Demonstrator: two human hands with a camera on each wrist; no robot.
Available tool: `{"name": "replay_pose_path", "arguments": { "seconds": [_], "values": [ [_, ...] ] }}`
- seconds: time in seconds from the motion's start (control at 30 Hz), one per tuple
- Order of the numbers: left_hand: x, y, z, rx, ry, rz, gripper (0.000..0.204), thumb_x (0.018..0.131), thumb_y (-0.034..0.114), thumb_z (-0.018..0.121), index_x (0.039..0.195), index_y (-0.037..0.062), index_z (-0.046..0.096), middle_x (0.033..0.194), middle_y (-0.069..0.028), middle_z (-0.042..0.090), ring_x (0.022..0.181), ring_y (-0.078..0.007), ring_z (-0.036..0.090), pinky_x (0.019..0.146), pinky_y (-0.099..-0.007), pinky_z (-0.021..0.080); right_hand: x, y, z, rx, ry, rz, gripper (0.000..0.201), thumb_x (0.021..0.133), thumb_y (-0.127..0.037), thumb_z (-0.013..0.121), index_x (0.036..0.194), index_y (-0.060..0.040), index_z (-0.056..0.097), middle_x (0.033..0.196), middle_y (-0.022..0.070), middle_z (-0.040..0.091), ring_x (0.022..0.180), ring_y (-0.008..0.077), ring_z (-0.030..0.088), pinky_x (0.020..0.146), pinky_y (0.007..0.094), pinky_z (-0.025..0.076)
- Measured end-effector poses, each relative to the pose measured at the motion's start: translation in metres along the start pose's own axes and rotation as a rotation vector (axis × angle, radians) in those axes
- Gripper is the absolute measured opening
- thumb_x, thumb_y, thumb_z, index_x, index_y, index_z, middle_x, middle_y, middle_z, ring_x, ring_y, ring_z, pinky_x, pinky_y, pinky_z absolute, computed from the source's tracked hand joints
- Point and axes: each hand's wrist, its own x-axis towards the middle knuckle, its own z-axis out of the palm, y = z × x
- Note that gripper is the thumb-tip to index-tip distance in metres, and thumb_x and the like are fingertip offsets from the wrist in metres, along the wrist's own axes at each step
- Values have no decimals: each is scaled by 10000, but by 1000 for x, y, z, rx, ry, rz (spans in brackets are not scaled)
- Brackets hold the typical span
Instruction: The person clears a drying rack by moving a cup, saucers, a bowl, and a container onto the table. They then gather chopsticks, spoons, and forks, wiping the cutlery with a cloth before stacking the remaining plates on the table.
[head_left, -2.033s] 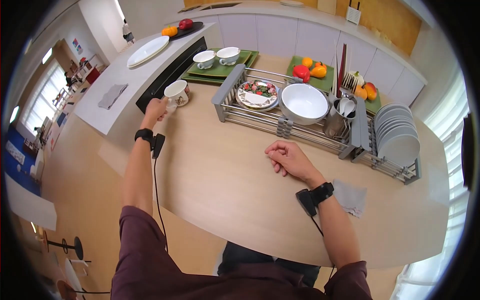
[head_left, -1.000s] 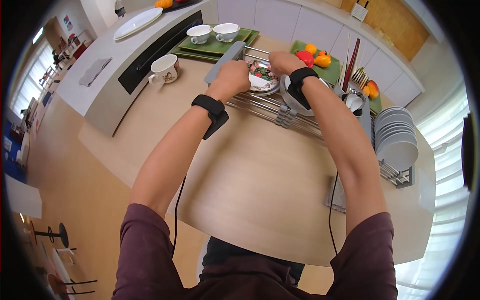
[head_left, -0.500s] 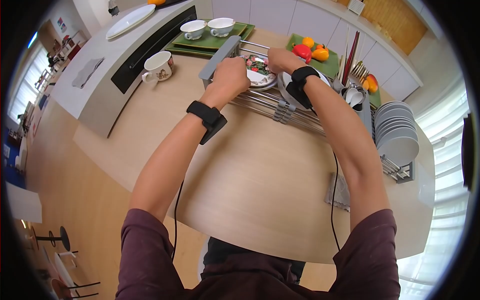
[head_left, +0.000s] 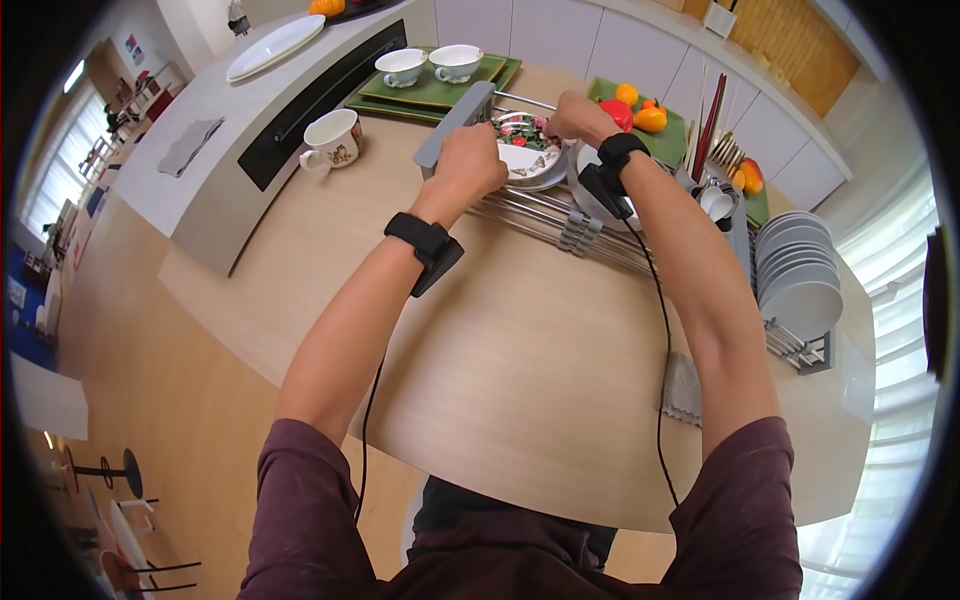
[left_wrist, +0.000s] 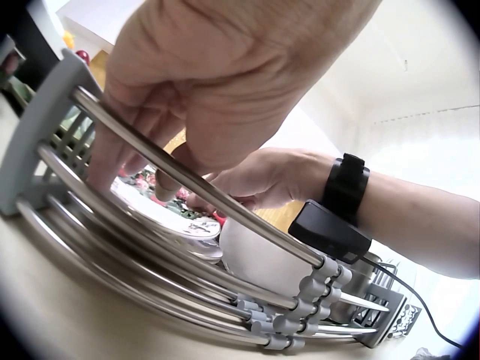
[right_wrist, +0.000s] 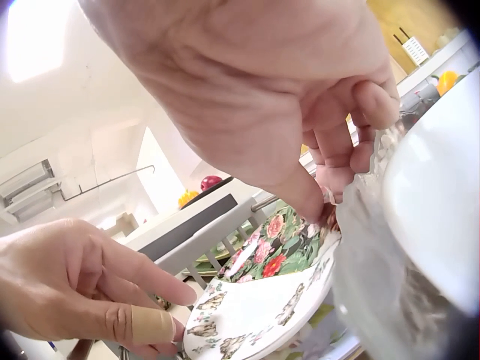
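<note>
The floral plate (head_left: 525, 160) lies on other plates in the dish rack (head_left: 540, 218). My left hand (head_left: 468, 165) reaches over the front rail and pinches its left edge; in the right wrist view the left thumb (right_wrist: 146, 325) is at the rim. On the opposite side, my right hand (head_left: 582, 118) has its thumb and curled fingers at the plate's far right edge, beside the white bowl (head_left: 595, 190). Its fingertips are partly hidden. A patterned cup (head_left: 332, 140) stands on the table left of the rack.
Two teacups (head_left: 457, 63) stand on green trays (head_left: 420, 95) behind the rack. To the right are a utensil holder with chopsticks (head_left: 708, 120) and upright grey plates (head_left: 800, 270). A grey cloth (head_left: 683, 390) lies near the right forearm. Peppers (head_left: 648, 118) sit on a green tray.
From two seconds ago, my left hand has let go of the cup's handle and moved right to the plate. My right hand has moved up from over the table to the plate's other side.
</note>
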Motion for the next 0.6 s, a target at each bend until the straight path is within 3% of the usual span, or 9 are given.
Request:
{"name": "replay_pose_path", "arguments": {
  "seconds": [0.1,0.2,0.27,0.4,0.5,0.57,0.6],
  "values": [
    [-2,0,-1,-7,16,-10,230,688,75,670,871,-64,677,863,-269,668,870,-402,659,800,-444,526,3,3,-5,58,25,16,357,713,-227,767,897,69,693,955,230,680,903,350,669,755,405,524],
    [0,-5,6,-35,77,15,250,705,183,694,763,-59,668,803,-276,648,809,-414,641,756,-462,506,2,9,-10,184,71,-38,309,698,-174,782,841,85,692,850,214,692,791,293,685,685,375,528],
    [0,-4,6,-37,91,-30,249,736,179,670,781,-65,667,805,-282,646,806,-421,641,754,-472,505,0,10,-15,472,-1,-32,278,665,-167,784,739,79,677,697,140,656,642,197,592,585,336,468],
    [-4,3,-3,-120,134,-30,236,785,130,637,881,-84,661,823,-317,642,825,-451,641,775,-478,519,-26,7,-45,415,68,38,237,698,-145,771,740,71,684,693,102,655,639,161,568,569,317,448],
    [-6,2,-15,-198,324,-50,281,815,184,652,869,-92,655,779,-287,657,772,-394,673,708,-440,540,-42,21,-62,651,123,-94,170,744,-112,738,749,52,693,689,74,653,634,136,568,575,289,448],
    [-12,1,-21,-1072,151,-108,294,845,168,636,916,-117,635,756,-220,674,680,-291,698,591,-369,560,-68,18,-69,745,136,-146,140,773,-95,717,758,42,695,692,58,654,637,124,577,588,279,458],
    [-25,7,-33,-1274,112,-82,286,879,115,584,1013,-138,598,804,-160,680,616,-192,688,514,-279,561,-78,13,-66,755,145,-134,148,789,-105,705,771,41,695,701,47,653,642,115,568,593,273,449]
  ]
}}
